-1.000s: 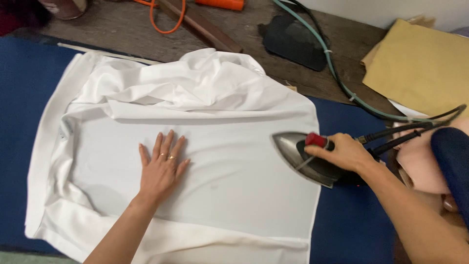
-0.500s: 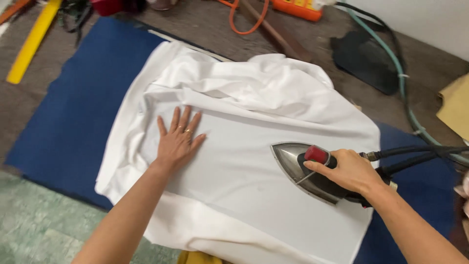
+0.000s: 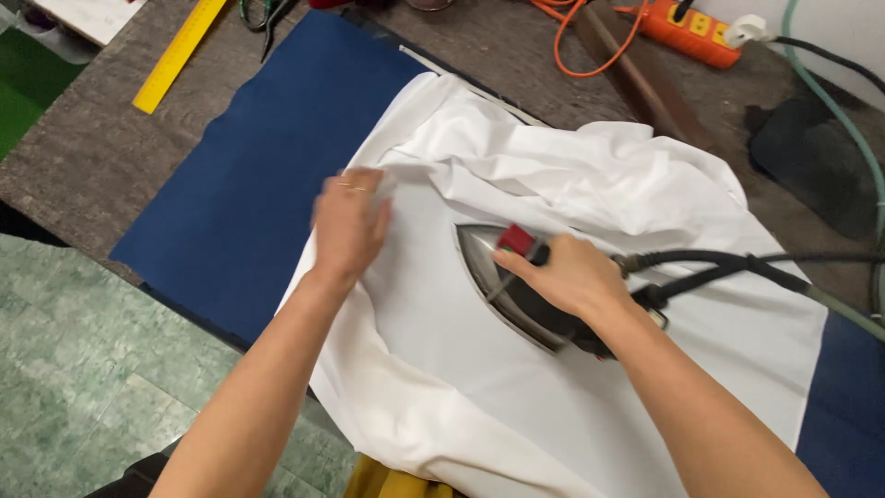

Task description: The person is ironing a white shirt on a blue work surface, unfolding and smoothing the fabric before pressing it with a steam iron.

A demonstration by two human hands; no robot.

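We have our right hand (image 3: 564,277) closed around the handle of the iron (image 3: 516,286), which sits flat on the white fabric (image 3: 572,387); our fingers and wrist cover most of its dark body, so only the silver nose and a red knob show clearly. Our left hand (image 3: 348,221) rests on the cloth's left edge, but it is blurred and we cannot tell whether it pinches the fabric or merely presses it. The fabric lies over a navy blue mat (image 3: 277,157) on the wooden table (image 3: 83,157), bunched in folds at the far side. The iron's black cable (image 3: 737,267) runs off the right edge. A yellow ruler (image 3: 180,53) and an orange power strip (image 3: 702,32) are cut off at the top.
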